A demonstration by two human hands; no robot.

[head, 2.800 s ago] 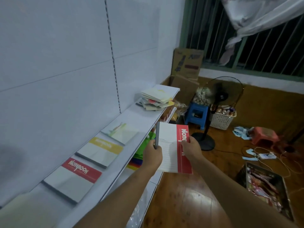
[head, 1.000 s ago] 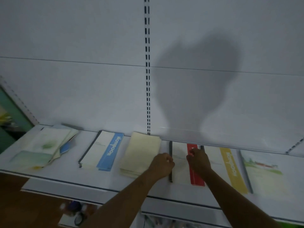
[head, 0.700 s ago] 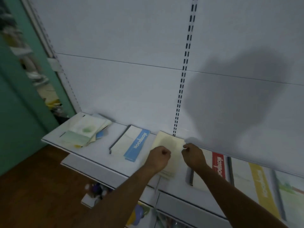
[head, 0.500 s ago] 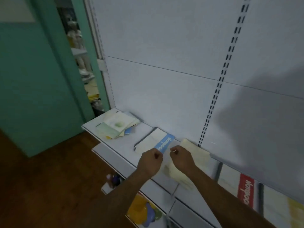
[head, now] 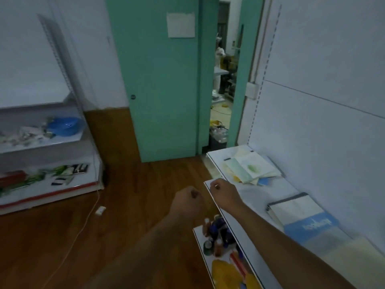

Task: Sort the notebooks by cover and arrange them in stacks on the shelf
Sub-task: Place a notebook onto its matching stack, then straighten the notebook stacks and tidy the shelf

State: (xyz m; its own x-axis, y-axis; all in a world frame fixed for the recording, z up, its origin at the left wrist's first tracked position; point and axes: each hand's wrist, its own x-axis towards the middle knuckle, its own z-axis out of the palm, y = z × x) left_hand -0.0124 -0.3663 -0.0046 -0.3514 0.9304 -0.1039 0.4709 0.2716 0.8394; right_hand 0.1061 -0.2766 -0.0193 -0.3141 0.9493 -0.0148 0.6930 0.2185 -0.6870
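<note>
On the white shelf [head: 250,197] at the right lies a loose pile of mixed notebooks [head: 251,167] near its far end. Closer to me sits a stack with a blue-banded cover [head: 302,215], and a pale yellow stack [head: 350,253] lies at the lower right. My left hand [head: 187,202] hangs over the wooden floor, fingers curled, holding nothing. My right hand [head: 224,193] is above the shelf's front edge, fingers also curled and empty, short of the mixed pile.
A lower shelf [head: 225,243] below holds small bottles and yellow packets. A teal door [head: 162,80] and open doorway lie ahead. Another white shelving unit [head: 41,142] with a blue bowl stands at the left. A cable and small white box [head: 100,210] lie on the floor.
The red-banded notebook I held went down on the red stack. My view then swung left along the shelf, and both empty hands moved left toward the mixed pile.
</note>
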